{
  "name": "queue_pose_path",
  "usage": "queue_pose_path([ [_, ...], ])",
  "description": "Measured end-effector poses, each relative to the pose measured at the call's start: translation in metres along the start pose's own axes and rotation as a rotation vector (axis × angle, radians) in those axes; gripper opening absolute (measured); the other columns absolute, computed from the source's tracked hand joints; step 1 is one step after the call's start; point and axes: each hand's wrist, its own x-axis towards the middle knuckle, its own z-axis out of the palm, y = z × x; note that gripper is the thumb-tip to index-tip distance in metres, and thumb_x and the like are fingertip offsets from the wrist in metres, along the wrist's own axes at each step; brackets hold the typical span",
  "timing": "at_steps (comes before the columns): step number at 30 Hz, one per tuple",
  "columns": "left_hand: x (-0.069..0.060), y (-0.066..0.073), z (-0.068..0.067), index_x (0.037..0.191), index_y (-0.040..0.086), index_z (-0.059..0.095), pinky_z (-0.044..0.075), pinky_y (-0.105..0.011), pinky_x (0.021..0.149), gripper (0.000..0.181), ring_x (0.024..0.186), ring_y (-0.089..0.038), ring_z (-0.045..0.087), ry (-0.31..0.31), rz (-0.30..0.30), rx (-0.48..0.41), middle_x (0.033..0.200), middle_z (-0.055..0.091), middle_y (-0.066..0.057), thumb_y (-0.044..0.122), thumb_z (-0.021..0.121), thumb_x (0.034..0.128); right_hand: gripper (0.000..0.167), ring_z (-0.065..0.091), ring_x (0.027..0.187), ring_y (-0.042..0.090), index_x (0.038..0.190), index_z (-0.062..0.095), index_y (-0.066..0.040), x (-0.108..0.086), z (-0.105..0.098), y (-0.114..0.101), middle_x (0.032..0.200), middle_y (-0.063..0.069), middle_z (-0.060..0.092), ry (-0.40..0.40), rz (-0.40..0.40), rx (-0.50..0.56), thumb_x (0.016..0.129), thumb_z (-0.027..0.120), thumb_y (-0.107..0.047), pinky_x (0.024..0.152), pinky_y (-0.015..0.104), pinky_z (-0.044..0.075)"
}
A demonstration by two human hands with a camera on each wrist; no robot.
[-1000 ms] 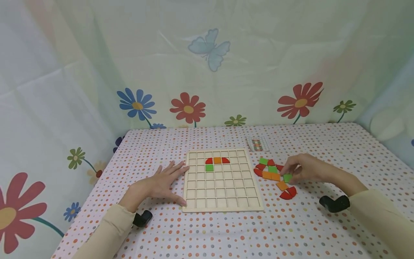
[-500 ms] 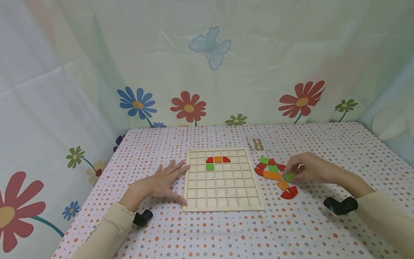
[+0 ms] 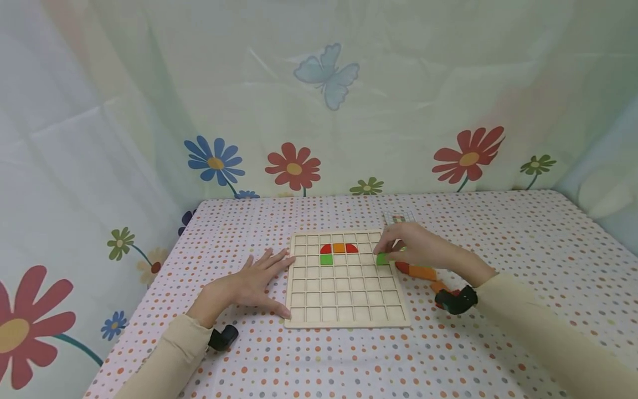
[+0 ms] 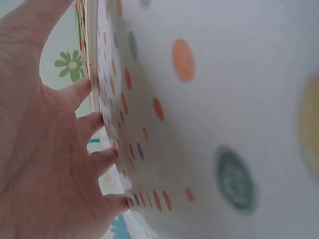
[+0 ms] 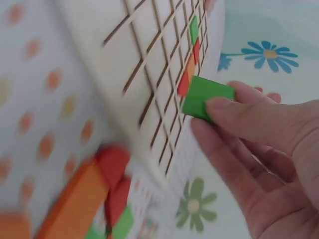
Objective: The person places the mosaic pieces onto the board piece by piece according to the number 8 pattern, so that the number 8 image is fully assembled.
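The right hand (image 3: 416,244) pinches a green square tile (image 3: 382,259) over the right edge of the wooden grid board (image 3: 347,325). In the right wrist view the thumb and fingers hold that green tile (image 5: 207,97) above the board's cells. On the board an orange square (image 3: 339,247) lies between two red quarter-round pieces, with a green square (image 3: 326,259) under the left one. The left hand (image 3: 251,284) lies with fingers spread at the board's left side, its fingertips touching the edge; the left wrist view shows its palm (image 4: 55,149).
Orange tiles (image 3: 422,272) and red pieces lie right of the board, partly hidden under the right arm. A patterned card (image 3: 399,216) is behind the right hand. A dotted cloth (image 3: 319,366) covers the table, and a flowered curtain (image 3: 239,83) hangs behind.
The right hand has moved left from the loose pieces to the board, carrying the green tile. The left hand has stayed at the board's edge.
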Motion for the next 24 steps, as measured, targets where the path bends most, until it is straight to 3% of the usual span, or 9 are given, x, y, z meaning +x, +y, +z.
queue_pose_path([
  [5,0.001,0.0,0.002,0.17,0.022,0.018,0.001,-0.069,0.124,0.12,0.161,-0.039,-0.003,-0.004,-0.009,0.01,0.177,0.005,-0.006,0.066,0.083,0.079,0.018,0.07,0.096,0.023,0.107,0.081,-0.003,0.022,0.018,0.003,0.1,0.002,0.072,0.063,-0.017,0.02,0.092,0.076,0.005,0.086,0.038,0.063],
  [10,0.002,0.0,0.003,0.17,0.023,0.018,0.001,-0.068,0.125,0.12,0.161,-0.038,-0.004,-0.003,-0.031,0.02,0.177,0.005,-0.004,0.067,0.083,0.0782,0.017,0.069,0.097,0.023,0.107,0.081,-0.003,0.038,0.032,0.006,0.1,0.002,0.073,0.076,-0.032,0.011,0.092,0.076,0.005,0.086,0.038,0.062],
  [19,0.003,-0.001,0.003,0.17,0.024,0.018,0.001,-0.069,0.124,0.121,0.161,-0.037,-0.004,0.0,-0.031,0.024,0.177,0.005,-0.004,0.067,0.083,0.0777,0.019,0.07,0.097,0.026,0.108,0.081,0.0,0.047,0.04,0.009,0.1,0.006,0.072,0.069,-0.041,0.072,0.091,0.075,0.008,0.084,0.036,0.063],
  [24,0.003,-0.002,0.002,0.17,0.023,0.018,0.001,-0.069,0.124,0.121,0.161,-0.038,-0.003,-0.004,-0.035,0.028,0.177,0.004,-0.005,0.067,0.083,0.0776,0.02,0.07,0.096,0.024,0.109,0.082,-0.001,0.051,0.042,0.009,0.098,0.004,0.072,0.057,-0.019,0.048,0.091,0.077,0.007,0.083,0.034,0.062],
])
